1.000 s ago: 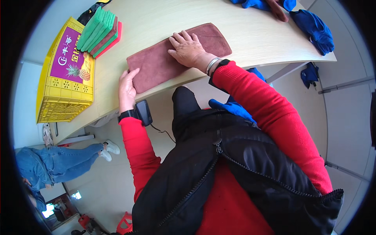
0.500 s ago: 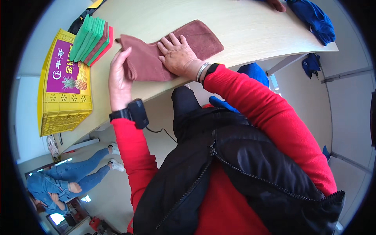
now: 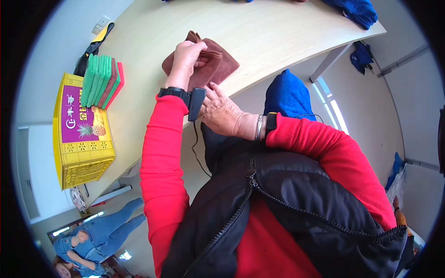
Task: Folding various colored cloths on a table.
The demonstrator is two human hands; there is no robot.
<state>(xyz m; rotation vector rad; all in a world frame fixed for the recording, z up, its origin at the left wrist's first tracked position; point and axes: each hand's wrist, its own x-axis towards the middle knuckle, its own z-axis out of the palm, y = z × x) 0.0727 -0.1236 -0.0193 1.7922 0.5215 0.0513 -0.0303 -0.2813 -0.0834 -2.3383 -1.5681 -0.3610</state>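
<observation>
A brown towel [image 3: 225,62] lies folded over on itself near the table's front edge, its far end bunched up. My left hand [image 3: 186,59] is closed on the upper folded layers, thumb and fingers pinching them. My right hand [image 3: 225,113] reaches in at the towel's near edge. Its fingers are stretched toward the cloth and touch it, though the black box on my left wrist [image 3: 196,104] partly hides them.
Left of the towel, green, brown and red folded towels [image 3: 99,81] stand in a row beside a yellow basket [image 3: 88,160] with a purple label. Blue cloth [image 3: 357,11] lies at the table's far right. A person in denim [image 3: 95,236] is at lower left.
The towel's left part has been folded over to the right, making it shorter. My left hand moved up and right onto it; my right hand slid back from the towel's middle to its near edge.
</observation>
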